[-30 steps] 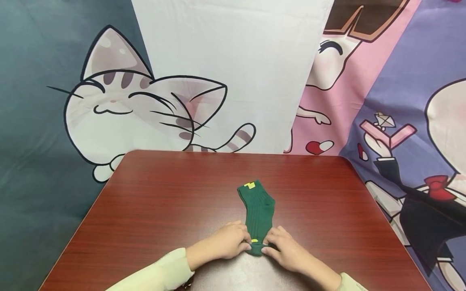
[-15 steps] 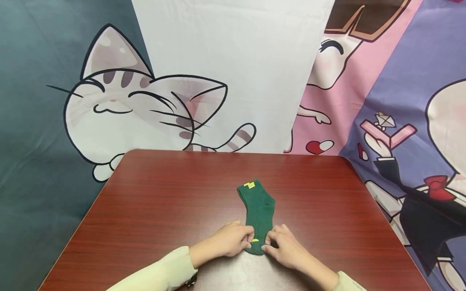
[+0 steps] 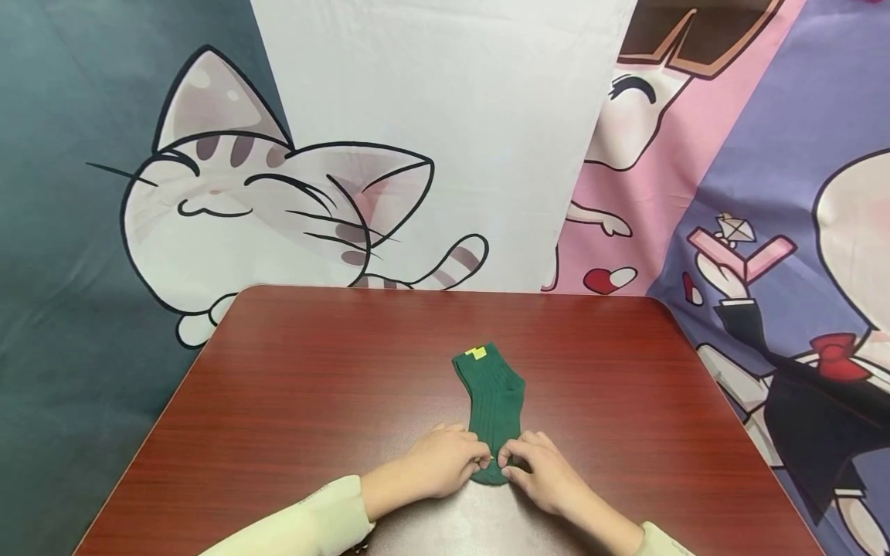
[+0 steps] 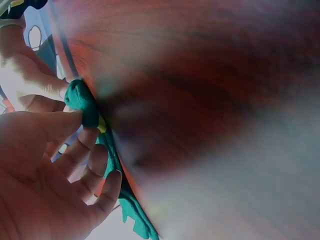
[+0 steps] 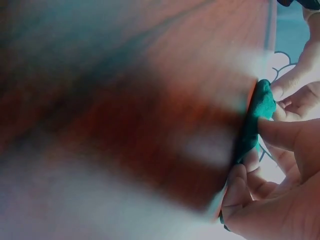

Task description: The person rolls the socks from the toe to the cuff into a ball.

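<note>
The backdrop [image 3: 445, 100] stands upright beyond the left hand [image 3: 439, 461] and the right hand [image 3: 542, 472]; its printed cat [image 3: 229, 224] is beyond and to the left of the left hand. The table [image 3: 313, 371], a red-brown wood-grain surface, extends beneath both hands and out to either side. A pale left sleeve [image 3: 306, 521] covers the forearm behind the left hand; the end of a matching right sleeve [image 3: 662, 543] shows behind the right hand. The green ribbed sock [image 3: 497, 401] lies on the table between the hands, its length running forward from them and its near end at the fingertips. Left hand: thumb and fingers pinch the near end at its left edge. Right hand: thumb and fingers pinch the same end at its right edge. A yellow patch [image 3: 477, 353] marks the sock's far end, ahead of both hands. A smaller yellow mark [image 4: 102, 124] shows beside the left fingers.
</note>
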`<state>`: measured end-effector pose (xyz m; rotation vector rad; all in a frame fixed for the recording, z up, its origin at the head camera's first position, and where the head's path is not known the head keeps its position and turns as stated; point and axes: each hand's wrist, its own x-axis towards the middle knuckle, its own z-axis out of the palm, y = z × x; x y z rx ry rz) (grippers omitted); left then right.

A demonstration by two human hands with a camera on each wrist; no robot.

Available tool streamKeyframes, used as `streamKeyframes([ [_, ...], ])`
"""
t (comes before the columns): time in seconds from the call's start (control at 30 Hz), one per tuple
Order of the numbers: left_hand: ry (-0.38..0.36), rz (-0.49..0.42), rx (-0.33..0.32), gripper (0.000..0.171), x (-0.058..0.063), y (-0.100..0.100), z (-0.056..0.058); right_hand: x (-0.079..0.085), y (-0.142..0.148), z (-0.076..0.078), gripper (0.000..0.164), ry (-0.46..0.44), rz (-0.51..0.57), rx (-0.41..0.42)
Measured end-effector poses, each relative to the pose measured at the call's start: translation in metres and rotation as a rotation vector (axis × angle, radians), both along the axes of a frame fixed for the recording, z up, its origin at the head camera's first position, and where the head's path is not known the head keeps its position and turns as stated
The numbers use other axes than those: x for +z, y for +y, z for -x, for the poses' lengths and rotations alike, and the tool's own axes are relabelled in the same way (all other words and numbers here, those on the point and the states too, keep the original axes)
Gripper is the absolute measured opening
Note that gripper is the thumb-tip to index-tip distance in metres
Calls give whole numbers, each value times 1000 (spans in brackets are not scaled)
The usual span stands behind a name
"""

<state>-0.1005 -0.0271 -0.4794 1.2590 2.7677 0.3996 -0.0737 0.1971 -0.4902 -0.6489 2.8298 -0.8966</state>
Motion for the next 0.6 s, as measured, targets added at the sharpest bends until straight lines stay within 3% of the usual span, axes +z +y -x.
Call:
streamKeyframes([
  [0.27,44,28,-44,12,3,-4,-2,0,7,-2,23,14,33,13],
  [0.6,119,71,-96,27,-5,-7,-2,-1,8,-7,33,-20,10,7],
])
